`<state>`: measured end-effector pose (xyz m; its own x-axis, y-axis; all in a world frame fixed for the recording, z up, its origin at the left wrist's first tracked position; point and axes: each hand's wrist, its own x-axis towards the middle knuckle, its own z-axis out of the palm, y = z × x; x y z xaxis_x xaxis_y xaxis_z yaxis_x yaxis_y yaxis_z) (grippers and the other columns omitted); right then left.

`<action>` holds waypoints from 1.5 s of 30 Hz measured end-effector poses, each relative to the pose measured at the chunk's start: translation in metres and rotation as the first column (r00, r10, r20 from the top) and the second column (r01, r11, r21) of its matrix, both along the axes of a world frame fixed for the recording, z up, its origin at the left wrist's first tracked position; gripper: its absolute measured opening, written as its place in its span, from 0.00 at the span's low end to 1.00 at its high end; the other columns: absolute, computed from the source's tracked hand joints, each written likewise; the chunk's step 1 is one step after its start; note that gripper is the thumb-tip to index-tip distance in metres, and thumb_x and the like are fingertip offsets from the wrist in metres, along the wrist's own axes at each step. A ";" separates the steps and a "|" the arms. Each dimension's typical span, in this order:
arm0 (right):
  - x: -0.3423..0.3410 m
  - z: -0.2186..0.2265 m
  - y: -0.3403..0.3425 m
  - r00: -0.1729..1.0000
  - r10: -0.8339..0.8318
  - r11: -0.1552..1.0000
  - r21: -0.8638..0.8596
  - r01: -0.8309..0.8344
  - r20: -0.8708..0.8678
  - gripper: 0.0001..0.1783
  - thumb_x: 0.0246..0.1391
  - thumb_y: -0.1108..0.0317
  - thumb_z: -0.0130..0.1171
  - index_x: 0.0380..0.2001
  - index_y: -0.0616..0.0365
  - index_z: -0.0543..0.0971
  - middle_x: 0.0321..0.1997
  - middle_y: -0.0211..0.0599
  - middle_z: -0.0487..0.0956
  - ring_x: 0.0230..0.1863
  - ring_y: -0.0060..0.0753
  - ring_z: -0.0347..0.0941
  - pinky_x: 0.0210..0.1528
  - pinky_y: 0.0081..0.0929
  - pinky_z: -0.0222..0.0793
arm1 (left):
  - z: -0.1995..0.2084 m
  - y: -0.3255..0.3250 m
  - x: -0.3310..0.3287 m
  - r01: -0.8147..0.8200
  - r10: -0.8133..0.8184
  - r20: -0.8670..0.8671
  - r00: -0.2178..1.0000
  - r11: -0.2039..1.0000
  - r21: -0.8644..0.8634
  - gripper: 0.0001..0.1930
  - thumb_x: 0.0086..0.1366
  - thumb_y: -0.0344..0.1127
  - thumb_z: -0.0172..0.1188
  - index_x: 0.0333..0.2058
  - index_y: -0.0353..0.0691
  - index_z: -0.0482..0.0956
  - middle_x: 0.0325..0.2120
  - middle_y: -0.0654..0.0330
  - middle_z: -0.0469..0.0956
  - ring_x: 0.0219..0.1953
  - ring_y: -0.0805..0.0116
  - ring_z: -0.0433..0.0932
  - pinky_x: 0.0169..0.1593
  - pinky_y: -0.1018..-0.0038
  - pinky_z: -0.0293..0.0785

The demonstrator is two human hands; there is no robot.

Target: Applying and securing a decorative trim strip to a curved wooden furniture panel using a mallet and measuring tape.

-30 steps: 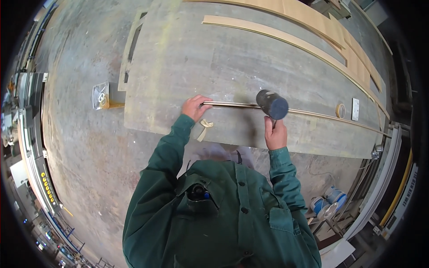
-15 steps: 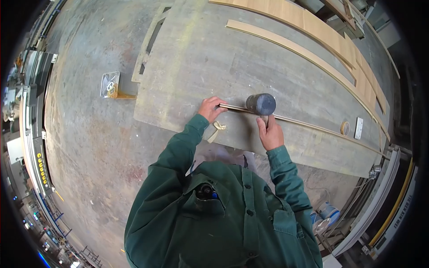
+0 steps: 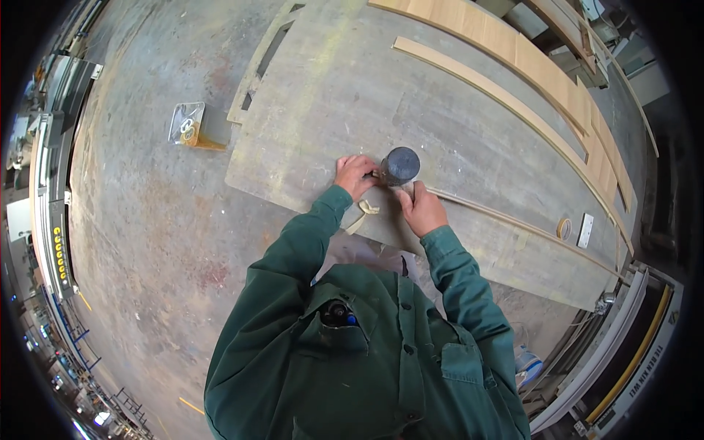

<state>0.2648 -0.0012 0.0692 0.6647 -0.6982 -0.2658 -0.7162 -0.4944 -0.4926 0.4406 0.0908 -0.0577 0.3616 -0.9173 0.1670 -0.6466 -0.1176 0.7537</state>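
Gripping a black cylindrical rubber mallet (image 3: 401,165) by its handle, right hand (image 3: 425,210) is clamped, thumb and fingers wrapped round; the mallet's head sits ahead and left of that hand, just beside the fingertips of the left hand (image 3: 356,176), over the line of a long thin light-brown wooden strip (image 3: 506,217). Contact there: can't tell. Strip runs from between the hands off past the right hand, lying on a large flat grey board (image 3: 323,125). Left hand is curled at the strip's left end, fingers bent; end hidden, so can't tell if pinched or only touched. Near side of left hand, close by: curled cream-coloured scrap (image 3: 369,208). Well right of right hand: small tan tape roll (image 3: 564,229), white rectangular plate with holes (image 3: 585,231) just beside it. Beyond both hands: narrow pale wooden slat (image 3: 477,75), then broad pale wooden panels (image 3: 506,45). Well left of left hand, off the board: clear plastic packet (image 3: 194,112) holding pale rings (image 3: 188,133).
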 end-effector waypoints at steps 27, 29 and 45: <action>-0.070 0.011 -0.033 0.950 -0.098 0.881 -0.419 0.222 0.297 0.27 0.51 0.64 0.61 0.56 0.53 0.72 0.50 0.43 0.72 0.52 0.50 0.67 0.53 0.43 0.65 | -0.002 -0.002 0.012 0.114 -0.115 0.010 0.993 0.990 0.079 0.11 0.55 0.41 0.68 0.37 0.46 0.82 0.35 0.60 0.78 0.43 0.59 0.75 0.53 0.63 0.62; -0.119 0.011 -0.014 0.936 -0.179 0.887 -0.363 0.287 0.303 0.26 0.50 0.66 0.61 0.55 0.54 0.73 0.51 0.44 0.72 0.52 0.51 0.67 0.54 0.42 0.66 | -0.001 0.001 0.019 0.151 -0.154 0.074 0.985 0.988 0.046 0.11 0.55 0.38 0.68 0.36 0.44 0.81 0.33 0.59 0.77 0.41 0.57 0.74 0.52 0.63 0.63; -0.396 -0.183 0.224 0.238 -0.923 0.230 0.061 0.971 -0.304 0.26 0.46 0.53 0.64 0.48 0.53 0.81 0.50 0.51 0.78 0.53 0.55 0.73 0.57 0.42 0.70 | 0.045 -0.130 -0.139 0.545 -0.569 0.186 0.801 0.822 0.167 0.14 0.56 0.33 0.65 0.41 0.41 0.76 0.37 0.48 0.77 0.41 0.45 0.77 0.43 0.56 0.73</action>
